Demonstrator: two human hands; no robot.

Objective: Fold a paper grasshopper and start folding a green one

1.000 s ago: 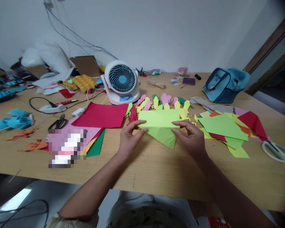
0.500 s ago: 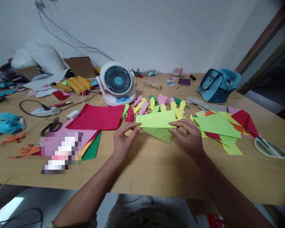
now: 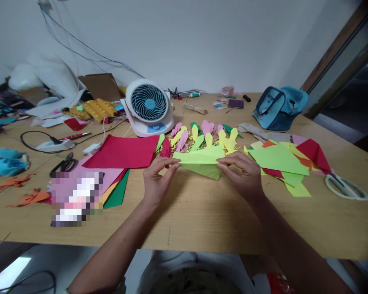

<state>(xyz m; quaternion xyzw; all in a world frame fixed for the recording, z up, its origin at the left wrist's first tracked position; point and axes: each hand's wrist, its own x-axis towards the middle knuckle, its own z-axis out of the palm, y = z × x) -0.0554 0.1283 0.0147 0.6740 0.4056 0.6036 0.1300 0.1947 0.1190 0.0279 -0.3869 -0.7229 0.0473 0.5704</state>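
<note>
A lime-green sheet of paper [image 3: 199,157] is stretched between my two hands, just above the table, with a fold running across it and a flap hanging below. My left hand [image 3: 159,177] pinches the left end of the fold between thumb and fingers. At the right end, my right hand [image 3: 242,173] pinches it the same way. Behind the sheet lie several small cut paper pieces [image 3: 208,140] in yellow, pink and green. A red sheet of paper [image 3: 119,151] rests left of my left hand. Near my right hand is a pile of lime-green paper [image 3: 279,158].
White-handled scissors [image 3: 346,188] lie at the right, and black-handled scissors [image 3: 64,163] at the left. A white fan [image 3: 149,106] stands behind the red sheet. A blue bag [image 3: 279,107] sits at the back right. A power strip [image 3: 55,145] with cables is on the left.
Both hands still pinch the lime-green paper. The hanging flap shows a little less below the fold. The whole view has shifted slightly.
</note>
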